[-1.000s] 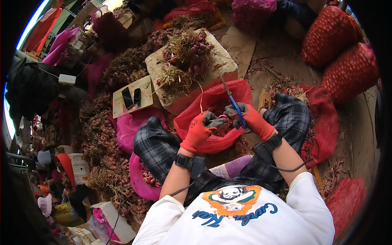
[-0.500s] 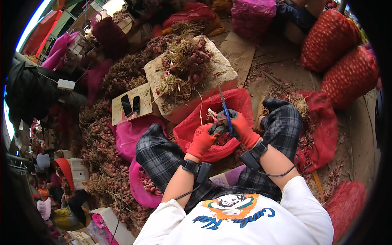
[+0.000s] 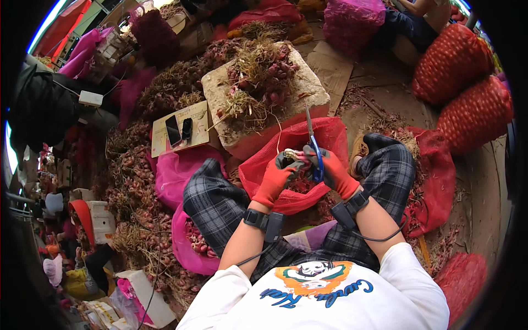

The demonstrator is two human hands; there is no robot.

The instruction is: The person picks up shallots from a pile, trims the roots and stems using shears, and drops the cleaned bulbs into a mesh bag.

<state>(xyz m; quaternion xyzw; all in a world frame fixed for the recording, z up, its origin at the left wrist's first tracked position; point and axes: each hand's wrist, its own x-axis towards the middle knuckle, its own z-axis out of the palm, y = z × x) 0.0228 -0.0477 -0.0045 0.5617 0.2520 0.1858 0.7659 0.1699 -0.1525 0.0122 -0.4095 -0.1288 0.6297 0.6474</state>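
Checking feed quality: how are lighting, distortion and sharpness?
Head view: fisheye curves the scene inside a black rim; head view, far left: glare whitens the edge and black cloth sinks into shadow; head view, centre: scissors read clearly, but detail on shallots in the left hand is too small to judge.

And there's bright white light (image 3: 46, 26) blazing along the rim at ten o'clock, right beside a big hanging red sheet (image 3: 61, 28)! Round to one o'clock, a flat brown cardboard sheet (image 3: 333, 67) on the floor, and that dull grey-brown floor (image 3: 483, 184) sweeps on to three. Down at eight, a boxy white foam container (image 3: 103, 223); at seven, a second white foam container (image 3: 154, 308), tilted.
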